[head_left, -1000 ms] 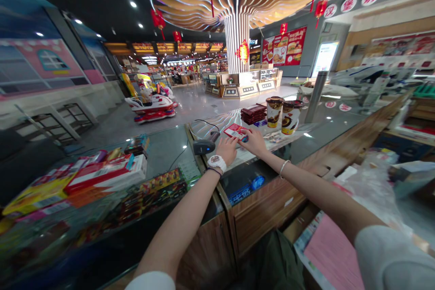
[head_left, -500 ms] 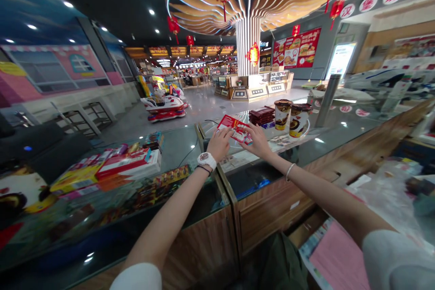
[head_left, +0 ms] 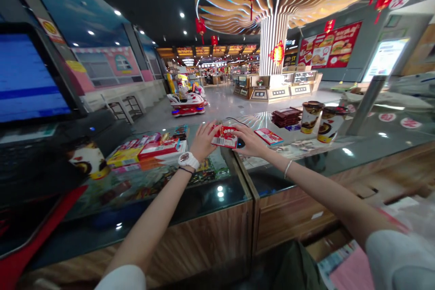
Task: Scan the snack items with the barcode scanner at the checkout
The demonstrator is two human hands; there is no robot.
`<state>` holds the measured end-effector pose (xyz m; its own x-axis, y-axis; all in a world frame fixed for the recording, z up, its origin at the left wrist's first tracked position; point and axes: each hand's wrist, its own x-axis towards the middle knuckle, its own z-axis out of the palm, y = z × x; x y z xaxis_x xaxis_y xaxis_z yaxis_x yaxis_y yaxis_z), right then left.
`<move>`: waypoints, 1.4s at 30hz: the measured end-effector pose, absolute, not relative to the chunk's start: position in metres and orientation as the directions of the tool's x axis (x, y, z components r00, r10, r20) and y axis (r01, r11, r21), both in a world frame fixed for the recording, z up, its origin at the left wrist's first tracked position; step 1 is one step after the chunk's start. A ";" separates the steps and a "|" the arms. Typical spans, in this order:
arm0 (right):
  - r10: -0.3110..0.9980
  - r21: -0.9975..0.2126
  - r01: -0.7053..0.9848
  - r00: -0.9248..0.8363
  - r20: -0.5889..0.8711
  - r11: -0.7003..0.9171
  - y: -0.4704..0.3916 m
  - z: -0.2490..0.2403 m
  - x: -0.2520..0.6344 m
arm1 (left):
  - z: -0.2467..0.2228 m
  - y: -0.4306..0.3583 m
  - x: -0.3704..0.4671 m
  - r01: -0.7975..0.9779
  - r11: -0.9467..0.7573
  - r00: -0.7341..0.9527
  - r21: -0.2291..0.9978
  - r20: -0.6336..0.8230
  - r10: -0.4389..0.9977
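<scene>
A flat red packet (head_left: pixel 224 137) with white lettering and a barcode is held above the glass counter, near the join of two cases. My left hand (head_left: pixel 204 139) grips its left end, a white watch on the wrist. At its other end, the fingers and thumb of my right hand (head_left: pixel 250 140) close on the edge. Just right of that hand, a second red packet (head_left: pixel 268 136) with a blue edge lies flat on the glass. Beyond it sit a stack of dark red packets (head_left: pixel 286 117) and two patterned cups, one nearer (head_left: pixel 330 124) and one farther (head_left: pixel 311 118).
Boxes and wrapped sweets (head_left: pixel 149 152) cover the left counter (head_left: pixel 217 199), beside another patterned cup (head_left: pixel 90 158). A monitor (head_left: pixel 30 77) stands at far left. A metal post (head_left: pixel 367 106) rises from the right counter. Plastic bags and a pink sheet (head_left: pixel 351 269) lie low on the right.
My view has turned left, bringing the monitor in. Both hands have moved left with one red packet, now lifted; another red packet shows lying on the right counter.
</scene>
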<state>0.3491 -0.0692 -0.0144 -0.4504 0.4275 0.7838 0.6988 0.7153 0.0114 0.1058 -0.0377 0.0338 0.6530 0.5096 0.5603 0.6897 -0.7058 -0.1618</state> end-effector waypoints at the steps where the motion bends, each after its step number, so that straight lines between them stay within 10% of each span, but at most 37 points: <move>1: 0.422 0.009 0.687 -0.457 0.783 0.726 -0.065 -0.014 0.342 | 0.034 -0.036 0.098 0.705 -0.693 0.638 -0.154 0.564 0.524; 15: 0.423 -0.083 0.565 -0.505 0.752 0.821 -0.048 -0.010 0.305 | 0.030 -0.028 0.047 0.761 -0.637 0.584 -0.121 0.555 0.592; 29: 0.800 -0.793 0.109 -0.028 0.600 0.599 -0.033 -0.025 0.307 | 0.028 -0.044 0.066 0.799 -0.580 0.517 -0.160 0.674 0.527; 42: 0.862 -0.859 -0.072 0.030 0.506 0.506 -0.040 -0.018 0.312 | 0.029 -0.039 0.057 0.788 -0.600 0.524 -0.137 0.662 0.536</move>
<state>0.3123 -0.0402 -0.0181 0.0299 0.8623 0.5056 -0.0723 0.5063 -0.8593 0.0566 -0.0390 0.0295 0.5239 0.5362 0.6618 0.7878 -0.6004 -0.1372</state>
